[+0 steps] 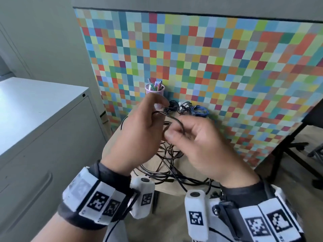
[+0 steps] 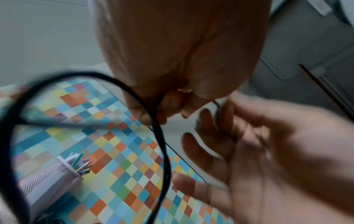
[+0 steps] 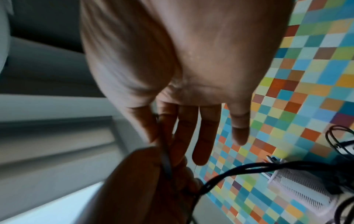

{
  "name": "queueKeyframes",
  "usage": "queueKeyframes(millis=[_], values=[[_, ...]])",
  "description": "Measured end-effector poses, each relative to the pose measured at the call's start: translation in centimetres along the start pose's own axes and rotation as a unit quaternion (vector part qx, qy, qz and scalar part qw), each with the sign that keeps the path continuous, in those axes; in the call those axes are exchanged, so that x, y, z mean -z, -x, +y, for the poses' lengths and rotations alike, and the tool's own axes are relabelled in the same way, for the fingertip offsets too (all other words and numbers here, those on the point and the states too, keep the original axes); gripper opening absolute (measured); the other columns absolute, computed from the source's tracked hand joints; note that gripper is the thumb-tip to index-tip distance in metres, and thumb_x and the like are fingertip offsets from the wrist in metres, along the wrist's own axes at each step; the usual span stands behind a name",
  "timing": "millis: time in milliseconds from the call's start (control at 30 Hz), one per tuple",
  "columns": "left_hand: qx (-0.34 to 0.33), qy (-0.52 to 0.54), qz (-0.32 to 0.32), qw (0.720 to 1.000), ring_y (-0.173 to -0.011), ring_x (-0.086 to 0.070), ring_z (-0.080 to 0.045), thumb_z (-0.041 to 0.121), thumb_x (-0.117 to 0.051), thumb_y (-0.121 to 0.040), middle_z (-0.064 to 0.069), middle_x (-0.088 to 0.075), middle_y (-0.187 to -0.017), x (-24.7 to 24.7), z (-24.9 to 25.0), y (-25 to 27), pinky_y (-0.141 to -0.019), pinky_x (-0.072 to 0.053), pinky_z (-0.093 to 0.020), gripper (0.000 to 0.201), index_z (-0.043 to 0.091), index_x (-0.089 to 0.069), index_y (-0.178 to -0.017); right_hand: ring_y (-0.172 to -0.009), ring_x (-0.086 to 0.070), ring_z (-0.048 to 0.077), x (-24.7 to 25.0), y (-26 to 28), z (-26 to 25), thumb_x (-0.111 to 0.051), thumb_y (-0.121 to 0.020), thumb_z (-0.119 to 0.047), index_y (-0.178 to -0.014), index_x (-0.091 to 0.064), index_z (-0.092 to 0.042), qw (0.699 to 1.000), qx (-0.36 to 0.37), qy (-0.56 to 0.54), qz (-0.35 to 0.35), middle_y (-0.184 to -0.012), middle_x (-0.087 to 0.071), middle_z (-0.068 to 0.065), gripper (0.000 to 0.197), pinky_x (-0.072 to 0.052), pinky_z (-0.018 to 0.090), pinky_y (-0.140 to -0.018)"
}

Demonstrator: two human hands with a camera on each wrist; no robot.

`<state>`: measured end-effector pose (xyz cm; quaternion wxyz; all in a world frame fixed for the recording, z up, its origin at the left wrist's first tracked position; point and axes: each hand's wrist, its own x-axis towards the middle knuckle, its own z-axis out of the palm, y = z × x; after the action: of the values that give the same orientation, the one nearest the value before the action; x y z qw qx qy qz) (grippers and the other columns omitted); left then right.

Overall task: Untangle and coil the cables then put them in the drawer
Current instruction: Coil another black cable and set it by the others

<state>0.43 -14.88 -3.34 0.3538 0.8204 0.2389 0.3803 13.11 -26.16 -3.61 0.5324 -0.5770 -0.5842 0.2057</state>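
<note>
At the far left stands a grey filing cabinet (image 1: pixel 43 123), its drawer fronts shut; it sits well apart from the cables and off the table's left edge. The left hand (image 1: pixel 138 137) is held above the near left part of the checkered table (image 1: pixel 227 75), fingers curled round a loop of the black cable (image 1: pixel 174 120); the left wrist view shows the cable (image 2: pixel 162 144) running out from under those curled fingers and swinging round in a wide loop. Just to its right, the right hand (image 1: pixel 201 145) nearly touches it. Its thumb and forefinger pinch the same cable close to the left hand's grip, while its other fingers (image 3: pixel 205 136) stay straight and loose. Between the two grips the cable runs roughly left to right, a short stretch. From there it falls toward the tangled pile (image 1: pixel 167 165) lying at the table's near edge, directly below the hands. The coming move probably turns on this: the slack lies below and toward the person, so the right hand, nearer that run, would feed it into the loop. Further back, by a pink pen cup (image 1: pixel 155 90), lie other bundled cables (image 1: pixel 192 109).
</note>
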Motion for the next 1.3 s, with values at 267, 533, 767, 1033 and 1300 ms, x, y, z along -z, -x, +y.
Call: queueKeyframes(millis=[267, 533, 767, 1033, 1300], values=[[0.031, 0.067, -0.053, 0.996, -0.05, -0.038, -0.009, 0.018, -0.081, -0.087, 0.003, -0.052, -0.053, 3.8, -1.6, 0.5, -0.047, -0.032, -0.019, 0.026, 0.012, -0.067, -0.066, -0.045, -0.037, 0.006, 4.5, 0.4, 1.0, -0.08, -0.081, -0.03, -0.079, -0.075, -0.017, 0.992, -0.055, -0.023, 0.115, -0.053, -0.05, 0.001, 0.015, -0.035, 0.018, -0.048], [0.052, 0.218, 0.092, 0.97, -0.051, -0.031, -0.018, 0.012, -0.058, -0.075, 0.0, -0.041, -0.051, 8.3, -3.4, -0.2, -0.048, -0.026, -0.024, 0.02, 0.018, -0.055, -0.056, -0.056, -0.059, -0.003, 9.4, 1.2, 2.8, -0.088, -0.079, -0.026, -0.075, -0.076, -0.022, 0.95, -0.124, 0.184, 0.22, -0.06, -0.067, -0.021, 0.012, -0.046, 0.02, -0.064], [0.011, 0.064, -0.004, 0.998, -0.06, -0.05, -0.007, 0.026, -0.07, -0.095, 0.001, -0.067, -0.068, 5.8, -1.8, -0.2, -0.06, -0.04, -0.022, 0.013, 0.017, -0.076, -0.086, -0.107, -0.062, -0.008, 6.4, 0.6, 1.8, -0.084, -0.077, -0.04, -0.127, -0.065, -0.043, 0.971, -0.138, 0.187, 0.06, -0.111, -0.07, -0.016, 0.053, -0.044, 0.017, -0.094], [-0.021, 0.001, -0.076, 0.997, -0.048, -0.036, -0.008, 0.036, -0.072, -0.096, 0.009, -0.049, -0.053, 2.2, -0.6, -0.1, -0.048, -0.032, -0.025, 0.028, 0.021, -0.067, -0.073, -0.072, -0.069, 0.013, 0.6, -1.3, -0.3, -0.067, -0.1, -0.022, -0.105, -0.078, -0.031, 0.998, -0.032, 0.025, 0.038, -0.081, -0.076, -0.004, 0.015, -0.054, 0.03, -0.063], [0.013, -0.111, -0.091, 0.99, -0.064, -0.053, -0.022, 0.039, -0.069, -0.094, -0.003, -0.06, -0.065, 2.8, -3.5, -0.1, -0.066, -0.047, -0.038, 0.038, 0.013, -0.058, -0.068, -0.078, -0.07, 0.001, 4.8, -0.1, 0.2, -0.072, -0.096, -0.016, -0.087, -0.074, -0.034, 0.973, 0.044, 0.112, 0.198, -0.089, -0.077, -0.019, 0.02, -0.053, 0.014, -0.072]])
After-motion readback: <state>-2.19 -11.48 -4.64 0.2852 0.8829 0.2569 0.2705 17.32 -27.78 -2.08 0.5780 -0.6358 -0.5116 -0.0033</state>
